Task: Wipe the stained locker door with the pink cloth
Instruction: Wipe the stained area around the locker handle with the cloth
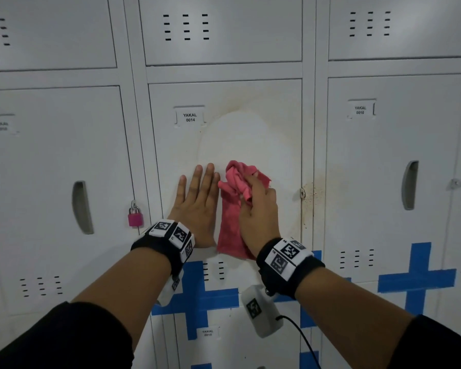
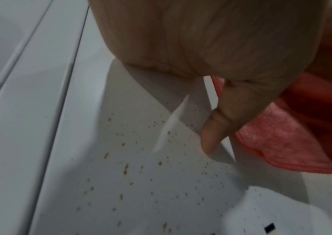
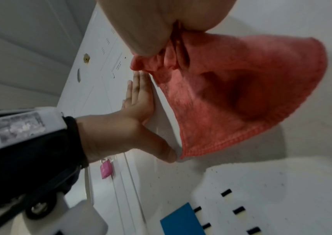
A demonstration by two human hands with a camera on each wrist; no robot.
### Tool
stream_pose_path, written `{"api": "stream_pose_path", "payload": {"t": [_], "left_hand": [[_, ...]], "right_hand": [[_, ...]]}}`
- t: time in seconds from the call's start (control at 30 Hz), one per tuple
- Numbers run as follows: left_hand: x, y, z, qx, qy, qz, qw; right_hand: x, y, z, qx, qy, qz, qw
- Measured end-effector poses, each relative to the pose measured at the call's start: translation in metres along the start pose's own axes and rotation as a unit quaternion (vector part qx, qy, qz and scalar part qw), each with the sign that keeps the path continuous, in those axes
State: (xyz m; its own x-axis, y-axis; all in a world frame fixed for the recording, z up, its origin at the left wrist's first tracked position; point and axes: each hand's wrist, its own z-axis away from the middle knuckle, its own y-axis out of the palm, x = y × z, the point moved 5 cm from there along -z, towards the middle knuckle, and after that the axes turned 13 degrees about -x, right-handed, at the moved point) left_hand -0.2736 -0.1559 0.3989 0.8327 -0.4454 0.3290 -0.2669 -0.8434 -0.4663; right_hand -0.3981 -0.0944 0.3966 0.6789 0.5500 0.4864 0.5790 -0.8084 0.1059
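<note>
Pressing flat at centre frame, the left hand (image 1: pixel 197 206) lies with fingers straight on the door (image 1: pixel 250 134). Beside it, the right hand (image 1: pixel 258 209) grips the bunched cloth (image 1: pixel 230 209) against the door. Label (image 1: pixel 190 117) reads "YAKAL 0014".

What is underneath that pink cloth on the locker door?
The stained locker door. The right hand grips the pink cloth bunched against it. Whether stains remain beneath cannot be seen; brown specks show around the left hand.
</note>
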Motion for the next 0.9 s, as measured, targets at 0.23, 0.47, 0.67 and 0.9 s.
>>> {"api": "stream_pose_path", "payload": {"t": [0.23,0.47,0.67,0.9], "left_hand": [[0.000,0.003,0.000,-0.014,-0.002,-0.008,1.000],[0.001,0.004,0.001,-0.058,0.004,0.016,0.998],[0.002,0.001,0.001,0.036,0.016,-0.006,0.999],[0.003,0.006,0.001,0.023,0.010,-0.036,0.999]], "right_hand": [[-0.009,0.005,-0.005,0.047,0.052,-0.009,0.997],[-0.011,-0.012,0.016,0.200,-0.034,0.117,0.972],[-0.011,-0.030,0.020,0.287,-0.190,0.224,0.912],[0.034,-0.058,-0.058,0.033,-0.259,0.156,0.953]]}}
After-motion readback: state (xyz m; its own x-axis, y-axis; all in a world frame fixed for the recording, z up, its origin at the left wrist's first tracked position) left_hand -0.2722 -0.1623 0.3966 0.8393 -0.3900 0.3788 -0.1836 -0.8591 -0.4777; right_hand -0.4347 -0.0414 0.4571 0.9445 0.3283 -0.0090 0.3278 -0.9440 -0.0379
